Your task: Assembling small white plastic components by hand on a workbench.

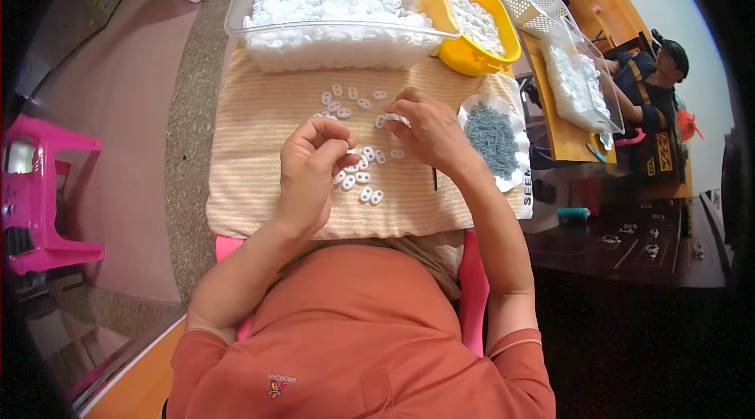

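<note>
Small white oval plastic pieces, each with two holes (366, 195), lie scattered on a striped cloth (259, 175) in front of me. My left hand (311, 171) is closed in a pinch, with a white piece (352, 152) showing at its fingertips above a cluster of others. Farther to the right, my right hand (432, 132) has its fingers bent down and closed round another white piece (399, 119). My fingers partly cover both pieces. Just right of that hand sits a white scalloped dish (521, 148) heaped with small grey-blue parts (491, 140).
At the far side stands a large clear bin (338, 32) full of white pieces. Beside it is a yellow basin (472, 65) with more. A thin dark rod (435, 179) lies near my right wrist. Another person (657, 81) sits at a table on the right. A pink stool (47, 191) stands left.
</note>
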Motion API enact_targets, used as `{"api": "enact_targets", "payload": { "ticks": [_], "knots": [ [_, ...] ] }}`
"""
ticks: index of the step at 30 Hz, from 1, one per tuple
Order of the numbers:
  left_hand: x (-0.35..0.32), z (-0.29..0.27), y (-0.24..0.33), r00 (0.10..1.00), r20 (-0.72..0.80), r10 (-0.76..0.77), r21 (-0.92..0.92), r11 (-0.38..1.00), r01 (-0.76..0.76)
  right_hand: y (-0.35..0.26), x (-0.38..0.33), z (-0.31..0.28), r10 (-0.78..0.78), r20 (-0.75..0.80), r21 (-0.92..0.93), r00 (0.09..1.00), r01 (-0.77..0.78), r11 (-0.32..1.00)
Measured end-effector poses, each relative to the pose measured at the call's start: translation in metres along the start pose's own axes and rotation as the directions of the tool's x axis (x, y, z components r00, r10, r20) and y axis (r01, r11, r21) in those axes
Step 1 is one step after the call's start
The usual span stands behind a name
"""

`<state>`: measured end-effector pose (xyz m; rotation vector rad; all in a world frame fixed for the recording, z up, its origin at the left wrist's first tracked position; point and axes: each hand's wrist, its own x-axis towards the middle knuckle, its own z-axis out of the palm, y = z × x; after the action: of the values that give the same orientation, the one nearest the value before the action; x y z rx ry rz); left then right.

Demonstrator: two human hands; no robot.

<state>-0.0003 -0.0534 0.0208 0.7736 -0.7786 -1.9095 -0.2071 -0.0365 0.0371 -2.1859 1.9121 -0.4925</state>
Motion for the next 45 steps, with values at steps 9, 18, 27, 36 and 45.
{"api": "enact_targets", "payload": {
  "ticks": [9,18,27,36,45],
  "knots": [
    [0.009,-0.014,0.012,0.996,-0.057,0.065,-0.08,0.994,-0.069,-0.007,0.008,0.0,0.013,0.153,-0.15,0.988,0.01,0.989],
    [0.017,-0.021,0.013,0.991,-0.112,0.067,-0.116,0.99,-0.08,-0.036,0.009,0.01,-0.093,0.166,0.015,0.982,0.092,0.996],
    [0.018,-0.022,0.014,0.993,-0.102,0.066,-0.117,0.99,-0.078,-0.045,0.016,0.023,-0.048,0.26,-0.024,0.964,0.056,0.998],
    [0.018,-0.019,0.017,0.987,-0.143,0.077,-0.141,0.985,-0.097,-0.059,0.013,0.012,-0.012,0.16,-0.101,0.987,0.029,0.994],
    [0.018,-0.019,0.017,0.985,-0.16,0.069,-0.145,0.985,-0.092,-0.076,0.018,0.031,0.058,0.232,-0.192,0.971,-0.013,0.981]
  ]
}}
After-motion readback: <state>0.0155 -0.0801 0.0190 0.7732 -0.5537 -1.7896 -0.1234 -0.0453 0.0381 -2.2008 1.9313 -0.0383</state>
